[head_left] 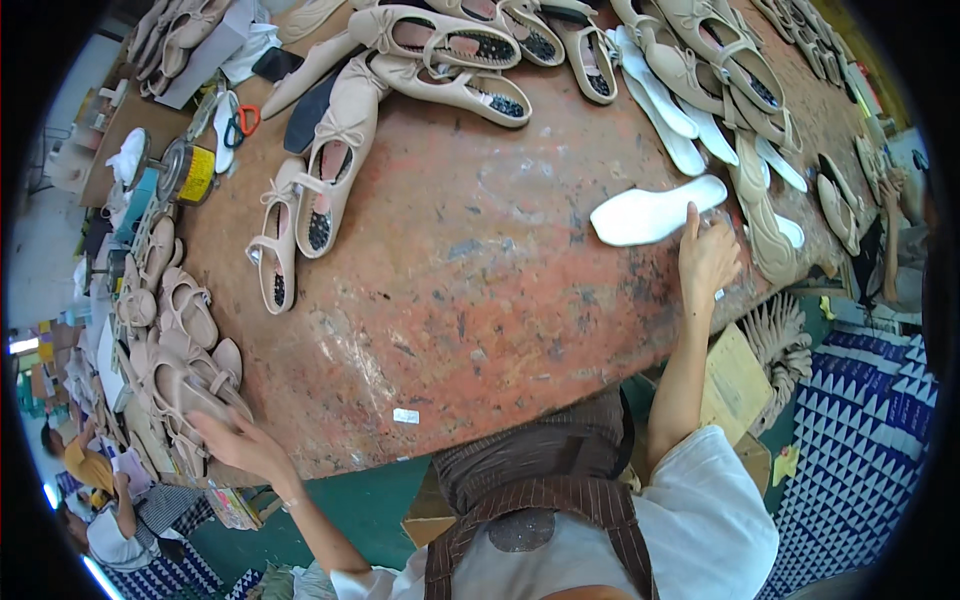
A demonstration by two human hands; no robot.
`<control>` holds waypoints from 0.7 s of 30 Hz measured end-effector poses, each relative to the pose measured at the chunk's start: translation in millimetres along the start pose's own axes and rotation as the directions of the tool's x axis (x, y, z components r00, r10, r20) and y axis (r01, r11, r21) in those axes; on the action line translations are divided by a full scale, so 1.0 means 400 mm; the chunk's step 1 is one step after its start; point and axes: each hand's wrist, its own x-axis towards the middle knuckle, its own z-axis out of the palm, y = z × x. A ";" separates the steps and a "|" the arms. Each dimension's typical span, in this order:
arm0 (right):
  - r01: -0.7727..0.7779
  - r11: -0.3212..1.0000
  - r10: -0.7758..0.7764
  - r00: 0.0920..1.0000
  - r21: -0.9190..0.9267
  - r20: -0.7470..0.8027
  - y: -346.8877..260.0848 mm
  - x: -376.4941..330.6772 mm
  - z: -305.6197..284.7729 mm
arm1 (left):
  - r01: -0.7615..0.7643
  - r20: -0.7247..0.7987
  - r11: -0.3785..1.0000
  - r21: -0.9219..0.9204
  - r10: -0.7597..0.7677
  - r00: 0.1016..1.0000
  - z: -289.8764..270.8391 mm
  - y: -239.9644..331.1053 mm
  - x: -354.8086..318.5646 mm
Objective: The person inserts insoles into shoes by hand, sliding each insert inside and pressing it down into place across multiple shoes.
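Desk [470, 290]: worn reddish top, beige ballet shoes piled along the far and left edges.
Right hand [706, 262]: index fingers tip pressing on the white insole [655, 213], other fingers curled, nothing gripped.
Left hand [240, 440]: fingers spread flat on a beige shoe [180, 392] at the desk's left edge, not closed around it.
White insole: flat on the desk, right side, just beside a stack of insoles [668, 112].

Short white sleeves ending above the elbows, brown pinstriped apron with straps over the shoulders, bib nearest the bench [470, 300] edge, bare forearms
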 end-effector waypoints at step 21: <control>-0.812 -0.194 -0.544 0.556 0.551 0.628 0.085 -0.190 -0.220 | 0.485 0.540 0.302 -0.821 0.685 0.489 0.036 0.499 0.111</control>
